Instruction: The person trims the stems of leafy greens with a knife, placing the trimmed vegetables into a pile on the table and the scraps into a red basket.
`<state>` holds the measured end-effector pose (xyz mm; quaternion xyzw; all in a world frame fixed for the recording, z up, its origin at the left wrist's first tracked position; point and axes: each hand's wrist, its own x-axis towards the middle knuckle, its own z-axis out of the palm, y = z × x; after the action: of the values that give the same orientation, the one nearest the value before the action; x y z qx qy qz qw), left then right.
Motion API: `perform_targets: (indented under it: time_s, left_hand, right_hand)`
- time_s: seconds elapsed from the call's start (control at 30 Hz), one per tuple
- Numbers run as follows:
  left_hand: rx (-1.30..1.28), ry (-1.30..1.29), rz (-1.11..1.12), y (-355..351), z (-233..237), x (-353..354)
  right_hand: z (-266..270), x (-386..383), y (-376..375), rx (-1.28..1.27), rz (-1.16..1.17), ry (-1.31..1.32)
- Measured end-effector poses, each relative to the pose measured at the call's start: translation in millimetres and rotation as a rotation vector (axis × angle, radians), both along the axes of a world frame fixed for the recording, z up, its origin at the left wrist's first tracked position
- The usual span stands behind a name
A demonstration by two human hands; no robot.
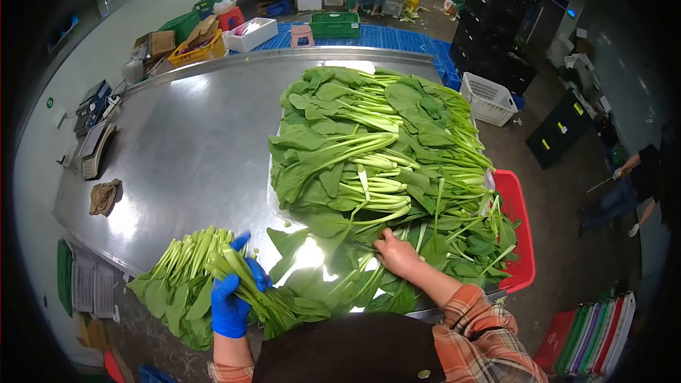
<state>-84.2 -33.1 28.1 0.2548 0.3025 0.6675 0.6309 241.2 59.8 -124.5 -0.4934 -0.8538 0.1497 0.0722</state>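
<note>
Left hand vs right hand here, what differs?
Glove: the left hand wears a blue glove; the right hand is bare. Grip: the left hand is closed round a bunch of greens; the right hand lies on the big pile of greens, and whether it grips is unclear. Both have orange plaid sleeves and touch leafy greens on the steel table.

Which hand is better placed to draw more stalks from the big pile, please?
Probably the right hand: it rests on the big pile of greens, while the gloved left hand is wrapped around a separate bunch beside it.
</note>
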Motion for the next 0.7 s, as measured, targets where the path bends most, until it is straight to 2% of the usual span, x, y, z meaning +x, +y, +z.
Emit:
perform_targets:
  time_s: [0.03,0.1,0.13,0.17,0.23,0.3,0.37,0.4,0.43,0.5,0.53,0.6,0.7]
  left_hand:
    - [-0.031,0.094,-0.013,0.6,0.9,-1.1]
    - [-0.090,0.279,-0.038,2.7,1.8,-5.4]
    - [-0.227,0.367,-0.060,2.3,-1.9,-7.7]
    - [-0.188,0.476,-0.148,5.9,-4.0,-1.5]
    - [-0.107,0.703,-0.322,17.4,-3.9,23.6]
    - [0.102,0.880,-0.470,30.3,-12.8,47.8]
    - [0.034,0.644,-0.581,39.4,-15.3,72.4]
    - [0.047,0.697,-0.574,43.5,-31.1,76.8]
    - [0.049,0.706,-0.571,46.8,-30.4,79.6]
    - [0.042,0.718,-0.572,50.5,-28.9,83.6]
    - [-0.032,0.663,-0.564,49.3,-20.6,83.9]
    - [0.031,0.706,-0.556,49.7,-21.4,82.3]
    - [0.073,0.743,-0.532,48.7,-26.1,83.1]
  right_hand:
    - [0.2,1.5,0.8,0.015,0.003,-0.002]
    - [8.5,9.6,3.4,0.006,0.013,0.224]
    - [23.3,10.2,6.9,0.004,0.023,0.334]
    - [39.8,11.0,9.7,-0.176,-0.024,0.393]
    - [107.6,-1.6,9.2,-0.535,-0.119,0.511]
    - [149.7,-17.5,0.9,-0.665,-0.184,0.676]
    - [150.8,-28.7,-2.2,-0.731,-0.191,0.835]
    - [149.9,-32.2,-1.6,-0.760,-0.169,0.913]
    - [143.1,-33.2,2.3,-0.581,-0.078,0.823]
    - [135.9,-32.4,5.1,-0.434,0.003,0.845]
    - [131.2,-31.2,5.7,-0.334,0.054,0.781]
    - [123.5,-29.0,5.5,-0.140,0.153,0.649]
    - [125.4,-31.0,3.4,-0.086,0.152,0.567]
